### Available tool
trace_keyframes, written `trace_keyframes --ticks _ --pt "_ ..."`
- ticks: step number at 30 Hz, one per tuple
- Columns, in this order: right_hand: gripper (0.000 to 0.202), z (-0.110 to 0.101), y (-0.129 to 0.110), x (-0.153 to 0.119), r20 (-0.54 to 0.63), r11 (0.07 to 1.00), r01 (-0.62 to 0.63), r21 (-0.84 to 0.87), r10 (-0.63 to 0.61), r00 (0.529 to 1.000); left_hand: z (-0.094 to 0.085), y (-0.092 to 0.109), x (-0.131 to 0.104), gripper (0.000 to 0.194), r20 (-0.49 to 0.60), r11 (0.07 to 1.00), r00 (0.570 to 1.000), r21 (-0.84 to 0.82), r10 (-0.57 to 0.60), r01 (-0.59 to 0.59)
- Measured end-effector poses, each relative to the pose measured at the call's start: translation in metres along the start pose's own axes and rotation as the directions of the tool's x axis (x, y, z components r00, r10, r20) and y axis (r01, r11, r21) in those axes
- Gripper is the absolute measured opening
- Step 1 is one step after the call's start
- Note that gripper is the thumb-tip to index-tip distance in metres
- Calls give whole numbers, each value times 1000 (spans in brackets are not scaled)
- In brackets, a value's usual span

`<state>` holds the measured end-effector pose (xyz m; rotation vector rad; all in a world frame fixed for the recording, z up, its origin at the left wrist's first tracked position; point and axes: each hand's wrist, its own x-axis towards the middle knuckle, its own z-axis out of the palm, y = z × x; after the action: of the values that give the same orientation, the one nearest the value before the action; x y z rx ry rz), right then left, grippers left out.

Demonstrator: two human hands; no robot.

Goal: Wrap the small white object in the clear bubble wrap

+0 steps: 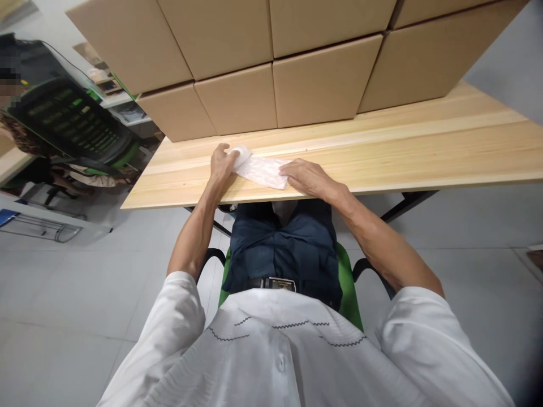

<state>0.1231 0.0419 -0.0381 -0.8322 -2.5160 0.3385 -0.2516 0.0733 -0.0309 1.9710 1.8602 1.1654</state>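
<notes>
A white, slightly see-through wrap (265,171) lies on the wooden table (407,144) near its front edge, flat on the right and rolled or bunched at its left end. My left hand (223,164) is curled round the bunched left end, with thumb and fingers against it. My right hand (307,176) pinches the flat right end between thumb and fingers. Whether anything is inside the bunched part cannot be made out.
Several brown cardboard boxes (235,102) stand stacked along the table's back. To the left are a black and green chair (72,121), a white-framed table (55,206) and part of another person. Chair armrests flank my body.
</notes>
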Motion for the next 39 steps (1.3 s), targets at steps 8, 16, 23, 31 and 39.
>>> trace_keyframes --ticks 8,16,23,31,39 --pt "55 -26 25 -16 -8 995 -71 67 72 997 -12 27 -28 60 -85 991 995 127 44 -33" --pt "59 -38 -17 23 34 972 -234 -15 234 972 6 39 -28 67 226 956 958 191 177 -221" --pt "50 -22 -17 43 101 925 -359 -129 372 923 16 8 -24 69 81 985 994 152 67 -79" --pt "43 -19 -8 52 117 925 -347 -154 366 923 6 -8 -22 75 12 995 999 89 33 -34" --pt "48 -22 2 49 115 912 -316 -263 354 928 -16 -1 -38 73 109 982 988 140 109 -123"
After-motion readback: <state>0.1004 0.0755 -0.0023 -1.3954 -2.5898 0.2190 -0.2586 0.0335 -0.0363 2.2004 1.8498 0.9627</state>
